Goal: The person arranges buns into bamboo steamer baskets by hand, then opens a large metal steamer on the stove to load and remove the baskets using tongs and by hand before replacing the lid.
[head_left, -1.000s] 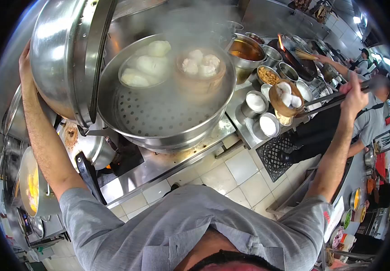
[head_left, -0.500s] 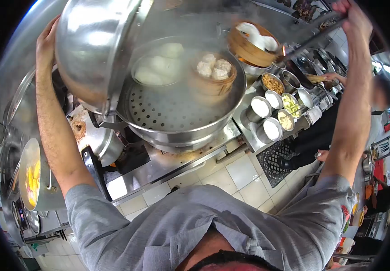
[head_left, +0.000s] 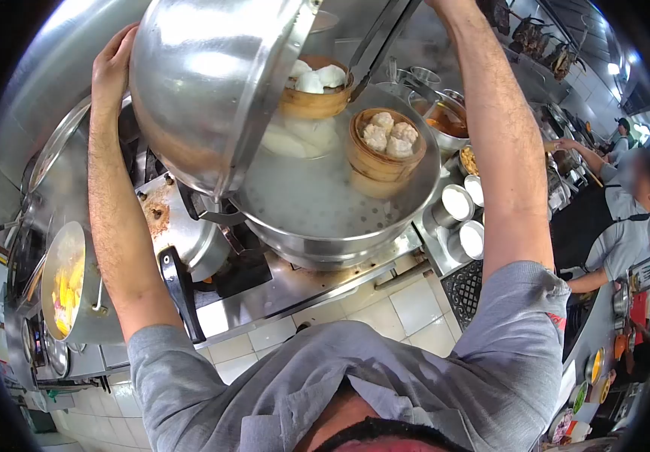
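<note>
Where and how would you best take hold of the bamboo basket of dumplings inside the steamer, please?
I would grip the round outer wall of the bamboo basket from the near right: it's exposed there, dumplings fill the top, and the lid and raised basket crowd its left.

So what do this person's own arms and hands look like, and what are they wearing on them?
The left hand is ungloved, with no ring or watch visible. The right hand barely shows at the top edge, so I can't describe it. Both forearms are bare. The left sleeve and right sleeve are short and grey; the right has a red marking.
</note>
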`<action>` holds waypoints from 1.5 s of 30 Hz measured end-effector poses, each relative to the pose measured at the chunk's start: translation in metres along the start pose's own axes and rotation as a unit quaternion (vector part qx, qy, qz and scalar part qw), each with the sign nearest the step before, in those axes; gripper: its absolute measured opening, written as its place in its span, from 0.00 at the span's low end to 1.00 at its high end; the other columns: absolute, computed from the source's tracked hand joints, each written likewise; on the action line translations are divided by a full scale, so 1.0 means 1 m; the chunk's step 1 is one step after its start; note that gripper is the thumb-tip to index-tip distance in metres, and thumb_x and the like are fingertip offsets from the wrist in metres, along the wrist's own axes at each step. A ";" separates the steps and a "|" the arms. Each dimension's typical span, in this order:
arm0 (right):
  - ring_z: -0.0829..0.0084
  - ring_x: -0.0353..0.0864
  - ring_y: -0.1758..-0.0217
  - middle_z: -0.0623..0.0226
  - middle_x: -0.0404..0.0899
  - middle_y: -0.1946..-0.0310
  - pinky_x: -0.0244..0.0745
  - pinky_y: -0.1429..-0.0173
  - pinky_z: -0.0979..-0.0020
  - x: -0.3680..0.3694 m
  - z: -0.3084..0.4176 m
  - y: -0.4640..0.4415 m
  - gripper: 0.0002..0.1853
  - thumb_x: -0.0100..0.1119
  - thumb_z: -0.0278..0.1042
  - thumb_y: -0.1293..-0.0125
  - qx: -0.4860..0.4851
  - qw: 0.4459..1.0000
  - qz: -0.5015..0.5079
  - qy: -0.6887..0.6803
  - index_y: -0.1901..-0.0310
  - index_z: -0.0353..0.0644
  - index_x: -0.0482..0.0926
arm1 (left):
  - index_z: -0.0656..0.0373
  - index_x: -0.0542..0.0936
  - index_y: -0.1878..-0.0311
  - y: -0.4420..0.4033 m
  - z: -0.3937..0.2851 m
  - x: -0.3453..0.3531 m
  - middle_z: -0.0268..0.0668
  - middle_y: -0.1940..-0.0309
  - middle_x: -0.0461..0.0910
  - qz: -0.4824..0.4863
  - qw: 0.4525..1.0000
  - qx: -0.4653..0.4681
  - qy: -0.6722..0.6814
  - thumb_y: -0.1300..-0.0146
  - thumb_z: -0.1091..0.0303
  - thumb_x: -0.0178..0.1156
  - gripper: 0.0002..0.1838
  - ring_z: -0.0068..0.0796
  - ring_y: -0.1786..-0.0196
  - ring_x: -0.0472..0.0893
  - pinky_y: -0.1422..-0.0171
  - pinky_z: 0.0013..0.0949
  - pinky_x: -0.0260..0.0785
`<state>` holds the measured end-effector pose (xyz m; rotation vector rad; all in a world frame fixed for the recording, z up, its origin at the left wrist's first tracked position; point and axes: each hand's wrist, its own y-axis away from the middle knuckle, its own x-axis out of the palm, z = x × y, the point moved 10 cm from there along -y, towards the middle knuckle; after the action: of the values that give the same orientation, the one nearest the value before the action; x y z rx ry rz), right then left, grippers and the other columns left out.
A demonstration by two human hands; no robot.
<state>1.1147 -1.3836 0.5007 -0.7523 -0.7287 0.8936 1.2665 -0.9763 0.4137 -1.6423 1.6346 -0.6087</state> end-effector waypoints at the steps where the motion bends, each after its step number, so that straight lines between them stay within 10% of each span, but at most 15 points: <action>1: 0.71 0.66 0.93 0.67 0.65 0.93 0.61 0.87 0.69 0.008 -0.005 0.005 0.13 0.57 0.30 0.44 0.009 1.000 0.021 -0.004 0.84 0.38 0.71 | 0.61 0.78 0.48 0.001 -0.001 -0.001 0.36 0.57 0.80 0.000 1.000 0.002 -0.005 0.34 0.61 0.52 0.17 0.22 0.55 0.77 0.49 0.23 0.67; 45: 0.72 0.72 0.89 0.66 0.71 0.88 0.69 0.84 0.70 0.026 -0.045 0.032 0.09 0.61 0.28 0.45 0.069 0.995 0.066 -0.042 0.79 0.36 0.75 | 0.63 0.77 0.48 -0.011 0.008 0.012 0.37 0.58 0.80 0.035 0.999 0.009 0.022 0.34 0.61 0.52 0.18 0.21 0.56 0.78 0.51 0.22 0.69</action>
<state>1.1494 -1.3596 0.4567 -0.6496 -0.6894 1.0902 1.2809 -0.9876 0.4148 -1.5615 1.7068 -0.6258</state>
